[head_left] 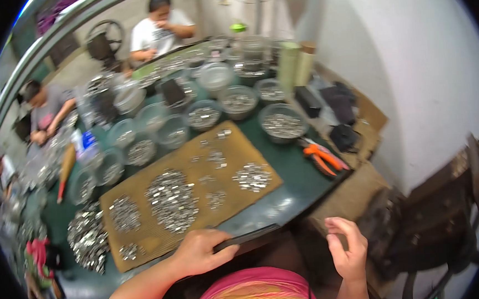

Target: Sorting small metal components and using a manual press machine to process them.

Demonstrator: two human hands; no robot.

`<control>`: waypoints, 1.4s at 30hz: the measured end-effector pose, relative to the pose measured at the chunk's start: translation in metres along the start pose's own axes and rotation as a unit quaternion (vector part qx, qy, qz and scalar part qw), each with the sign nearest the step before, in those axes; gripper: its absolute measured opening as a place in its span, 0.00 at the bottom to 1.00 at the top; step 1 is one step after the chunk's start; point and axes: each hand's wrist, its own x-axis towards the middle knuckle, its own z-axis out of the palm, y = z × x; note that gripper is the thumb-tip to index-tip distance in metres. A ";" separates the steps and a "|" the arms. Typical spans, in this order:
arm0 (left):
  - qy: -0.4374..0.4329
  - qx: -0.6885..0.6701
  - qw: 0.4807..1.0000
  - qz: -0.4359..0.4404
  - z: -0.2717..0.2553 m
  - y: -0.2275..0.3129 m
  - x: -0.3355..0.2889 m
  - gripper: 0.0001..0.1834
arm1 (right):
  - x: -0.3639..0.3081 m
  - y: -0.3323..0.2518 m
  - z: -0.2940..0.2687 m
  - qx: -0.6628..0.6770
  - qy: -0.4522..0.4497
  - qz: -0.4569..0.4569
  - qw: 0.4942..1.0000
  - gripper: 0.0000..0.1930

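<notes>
Pink-and-yellow shirt (255,290) seen nearest. Dark strip (251,236) gripped in the left hand (205,253), fingers closed on it, at the tabletop (289,164) near edge. Right hand (346,250) held up, fingers bent, apart from thumb. Small metal pieces (171,201) heaped on brown mat (239,152); plastic tubs (283,137) grouped beyond.

The metal pieces (172,201) are too small and blurred for their exact shapes to be told. The left grip (215,248) hides one end of the dark strip (255,235). The lower edge cuts off the pink shirt (254,279).
</notes>
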 end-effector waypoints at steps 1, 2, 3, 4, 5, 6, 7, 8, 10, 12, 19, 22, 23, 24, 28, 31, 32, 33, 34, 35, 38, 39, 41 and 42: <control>0.021 -0.002 0.998 -0.055 -0.015 -0.003 -0.029 0.18 | 0.010 0.006 0.018 0.036 -0.057 -0.002 0.998 0.15; 0.046 0.006 0.992 -0.119 -0.031 -0.002 -0.057 0.18 | 0.017 0.009 0.035 0.074 -0.093 -0.006 0.993 0.14; 0.072 0.011 0.981 -0.182 -0.045 0.003 -0.084 0.17 | 0.023 0.010 0.051 0.111 -0.130 -0.009 0.985 0.14; 0.108 0.018 0.968 -0.225 -0.057 0.011 -0.108 0.16 | 0.029 0.010 0.068 0.147 -0.164 -0.006 0.975 0.13; 0.142 0.022 0.954 -0.265 -0.066 0.018 -0.128 0.15 | 0.034 0.009 0.083 0.160 -0.184 -0.011 0.970 0.13; 0.158 0.047 0.942 -0.292 -0.072 0.026 -0.143 0.15 | 0.038 0.009 0.098 0.188 -0.230 -0.006 0.955 0.13; 0.174 0.074 0.928 -0.321 -0.077 0.031 -0.154 0.15 | 0.042 0.008 0.113 0.216 -0.275 -0.002 0.937 0.13; 0.179 0.122 0.921 -0.325 -0.078 0.030 -0.163 0.15 | 0.044 0.009 0.125 0.216 -0.303 -0.022 0.928 0.13; 0.197 0.108 0.907 -0.356 -0.075 0.032 -0.168 0.16 | 0.044 0.008 0.147 0.239 -0.348 -0.020 0.906 0.13; 0.223 0.058 0.904 -0.359 -0.072 0.034 -0.155 0.16 | 0.041 0.009 0.165 0.252 -0.384 -0.012 0.889 0.13; 0.267 0.056 0.962 -0.026 -0.027 0.002 -0.073 0.13 | 0.040 0.020 0.200 0.280 -0.387 0.024 0.878 0.11; 0.263 0.172 0.949 0.025 0.016 -0.020 -0.030 0.13 | 0.039 0.032 0.206 0.295 -0.355 0.071 0.885 0.11; 0.253 0.209 0.944 0.023 0.027 -0.030 -0.022 0.14 | 0.039 0.034 0.207 0.309 -0.337 0.097 0.884 0.12; 0.242 0.245 0.938 0.022 0.036 -0.039 -0.018 0.15 | 0.039 0.034 0.206 0.305 -0.336 0.098 0.886 0.12; 0.253 0.242 0.937 -0.009 0.045 -0.058 -0.027 0.18 | 0.045 0.028 0.202 0.236 -0.328 -0.023 0.914 0.14; 0.278 0.248 0.927 -0.035 0.034 -0.060 -0.049 0.24 | 0.049 0.016 0.203 0.154 -0.346 -0.180 0.908 0.20; 0.287 0.257 0.922 -0.042 0.034 -0.062 -0.057 0.26 | 0.049 0.013 0.204 0.124 -0.337 -0.214 0.908 0.19; 0.296 0.267 0.916 -0.049 0.035 -0.062 -0.063 0.28 | 0.047 0.012 0.205 0.095 -0.329 -0.247 0.906 0.18; 0.300 0.269 0.914 -0.043 0.037 -0.063 -0.067 0.26 | 0.046 0.012 0.205 0.110 -0.319 -0.240 0.910 0.16; 0.301 0.267 0.914 -0.043 0.038 -0.063 -0.068 0.26 | 0.043 0.017 0.207 0.109 -0.321 -0.240 0.910 0.16; 0.309 0.285 0.907 -0.014 0.040 -0.067 -0.068 0.24 | 0.039 0.025 0.209 0.103 -0.297 -0.192 0.930 0.17; 0.315 0.274 0.908 -0.004 0.041 -0.068 -0.069 0.24 | 0.040 0.025 0.210 0.101 -0.298 -0.193 0.929 0.17; 0.324 0.261 0.909 0.006 0.042 -0.070 -0.072 0.23 | 0.041 0.026 0.210 0.125 -0.338 -0.207 0.910 0.16; 0.341 0.221 0.913 0.031 0.042 -0.072 -0.076 0.21 | 0.042 0.021 0.209 0.124 -0.339 -0.207 0.909 0.16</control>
